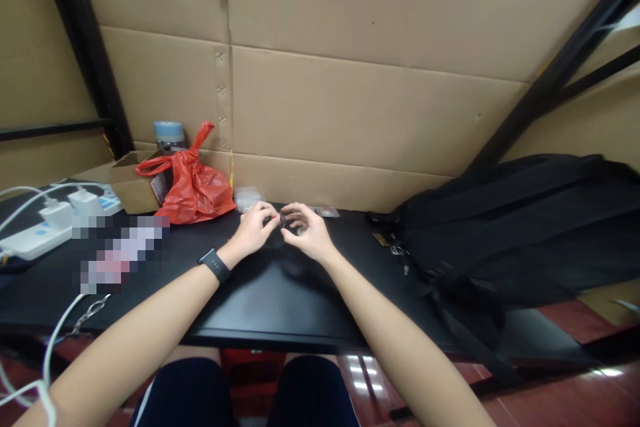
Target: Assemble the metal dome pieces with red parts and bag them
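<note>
Both of my hands are raised close together over the black table [270, 300]. A small dark object [283, 219] is between their fingertips, too small to name. My left hand [254, 230], with a black watch on its wrist, has its thumb and fingers pressed together at the object's left side. On the other side, my right hand [309, 233] has curved fingers and its thumb around the object's right edge. Behind the hands, clear plastic packaging [249, 198] lies near the cardboard wall, and a small clear packet [325, 212] lies to its right.
A red plastic bag [195, 190], an open cardboard box [135, 183] and a blue-lidded container [169, 133] stand at the back left. A white power strip [35, 240] with cables is farther left. A black backpack [525, 227] fills the right side.
</note>
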`<state>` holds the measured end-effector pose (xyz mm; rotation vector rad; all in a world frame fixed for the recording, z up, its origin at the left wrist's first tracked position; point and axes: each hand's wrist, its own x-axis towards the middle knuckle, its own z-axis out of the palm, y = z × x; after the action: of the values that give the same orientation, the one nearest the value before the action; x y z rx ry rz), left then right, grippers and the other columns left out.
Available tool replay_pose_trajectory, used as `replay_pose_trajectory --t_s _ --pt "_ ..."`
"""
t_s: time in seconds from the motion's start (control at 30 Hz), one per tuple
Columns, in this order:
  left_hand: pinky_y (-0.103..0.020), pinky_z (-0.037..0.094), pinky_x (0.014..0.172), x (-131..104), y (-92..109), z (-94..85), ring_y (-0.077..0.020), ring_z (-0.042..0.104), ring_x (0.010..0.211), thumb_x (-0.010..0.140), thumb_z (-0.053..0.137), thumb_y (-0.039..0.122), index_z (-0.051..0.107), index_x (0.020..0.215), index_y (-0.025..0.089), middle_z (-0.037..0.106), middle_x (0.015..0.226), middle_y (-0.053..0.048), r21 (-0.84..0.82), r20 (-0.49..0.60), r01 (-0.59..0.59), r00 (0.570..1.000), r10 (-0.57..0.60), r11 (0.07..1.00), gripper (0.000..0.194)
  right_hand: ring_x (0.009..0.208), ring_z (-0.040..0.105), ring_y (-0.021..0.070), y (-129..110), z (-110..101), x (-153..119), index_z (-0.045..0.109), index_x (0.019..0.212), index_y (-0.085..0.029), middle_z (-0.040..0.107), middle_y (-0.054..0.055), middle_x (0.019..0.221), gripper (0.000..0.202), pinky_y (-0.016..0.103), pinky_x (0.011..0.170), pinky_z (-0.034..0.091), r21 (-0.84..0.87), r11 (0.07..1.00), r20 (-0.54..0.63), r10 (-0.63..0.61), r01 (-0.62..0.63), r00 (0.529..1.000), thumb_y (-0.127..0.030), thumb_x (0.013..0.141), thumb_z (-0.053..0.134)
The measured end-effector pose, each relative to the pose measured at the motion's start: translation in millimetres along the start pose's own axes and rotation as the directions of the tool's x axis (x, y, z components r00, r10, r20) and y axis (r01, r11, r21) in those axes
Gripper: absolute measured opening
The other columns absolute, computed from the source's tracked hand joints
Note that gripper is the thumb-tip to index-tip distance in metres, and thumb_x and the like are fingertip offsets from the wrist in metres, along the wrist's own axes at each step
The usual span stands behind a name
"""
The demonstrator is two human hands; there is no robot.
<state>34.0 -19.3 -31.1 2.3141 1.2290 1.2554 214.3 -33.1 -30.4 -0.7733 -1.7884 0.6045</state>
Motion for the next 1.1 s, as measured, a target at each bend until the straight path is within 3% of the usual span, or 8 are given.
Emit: replay_pose_trajectory --t_s 0.23,0.43,0.57,0.67,0.8,0.93,1.1 --pt "-0.037 0.045 0.094 0 5 -2.7 -0.0231 0.059 0.106 0.091 0.058 0.029 0.069 0.084 0.02 0.064 0.105 -0.006 -0.028 -0.029 0.057 0.998 -0.058 0.998 0.016 0.097 0.071 0.0213 1 0 -1 0.062 0.108 -0.022 0.071 0.008 0.11 0.04 0.031 0.075 0.055 0.069 0.998 -0.012 -0.002 0.002 1.0 -0.023 0.07 0.074" --pt "-0.039 0.043 0.093 -3 21 -4.1 -0.0232 0.057 0.105 0.09 0.061 0.027 0.072 0.087 0.022 0.063 0.103 -0.005 0.035 -0.127 0.076 0.989 -0.071 0.996 0.012 0.087 0.071 0.021 -1 3 -1 0.061 0.094 -0.021 0.072 0.009 0.104 0.036 0.033 0.076 0.056 0.217 0.967 -0.067 0.15 -0.132 0.986 -0.04 0.071 0.08" --pt "-0.041 0.04 0.094 -5 29 -8.0 -0.0235 0.056 0.105 0.09 0.064 0.031 0.074 0.086 0.023 0.062 0.105 -0.005 0.098 -0.192 0.068 0.98 -0.048 0.993 0.013 0.088 0.068 0.021 -2 -1 2 0.065 0.09 -0.021 0.072 0.006 0.095 0.03 0.033 0.078 0.054 0.092 0.986 -0.011 0.141 -0.139 0.99 -0.05 0.085 0.064" --pt "-0.041 0.039 0.093 -5 29 -8.9 -0.0237 0.056 0.105 0.089 0.065 0.033 0.074 0.085 0.024 0.062 0.104 -0.005 0.124 -0.187 0.058 0.982 -0.034 0.991 0.013 0.092 0.065 0.0209 -1 -4 3 0.066 0.091 -0.021 0.07 0.006 0.099 0.03 0.033 0.081 0.051 0.001 0.993 0.02 0.114 -0.115 0.993 -0.049 0.091 0.055" --pt "-0.041 0.039 0.094 -5 29 -8.4 -0.0238 0.056 0.107 0.091 0.062 0.034 0.073 0.09 0.024 0.062 0.105 -0.006 0.148 -0.159 0.03 0.987 -0.006 0.988 0.015 0.103 0.061 0.0214 2 -4 4 0.061 0.084 -0.021 0.066 0.008 0.108 0.025 0.034 0.087 0.049 -0.007 0.995 0.043 0.097 -0.097 0.994 -0.045 0.09 0.056" --pt "-0.041 0.038 0.099 -5 29 -9.1 -0.023 0.053 0.115 0.099 0.045 0.035 0.066 0.112 0.026 0.059 0.118 -0.006 0.135 -0.111 0.007 0.994 0.009 0.991 0.026 0.107 0.058 0.0221 5 -6 4 0.061 0.079 -0.021 0.062 0.009 0.11 0.024 0.035 0.086 0.048 -0.097 0.989 0.063 0.122 -0.115 0.991 -0.041 0.09 0.055" --pt "-0.047 0.038 0.099 -7 16 -9.1 -0.0288 0.049 0.118 0.092 0.052 0.054 0.065 0.118 0.028 0.058 0.128 -0.006 0.252 0.157 -0.062 0.987 0.023 0.966 0.039 0.115 0.054 0.0237 8 -13 4 0.062 0.08 -0.02 0.057 0.01 0.12 0.022 0.036 0.087 0.047 -0.18 0.977 0.106 0.137 -0.117 0.985 -0.039 0.089 0.055"
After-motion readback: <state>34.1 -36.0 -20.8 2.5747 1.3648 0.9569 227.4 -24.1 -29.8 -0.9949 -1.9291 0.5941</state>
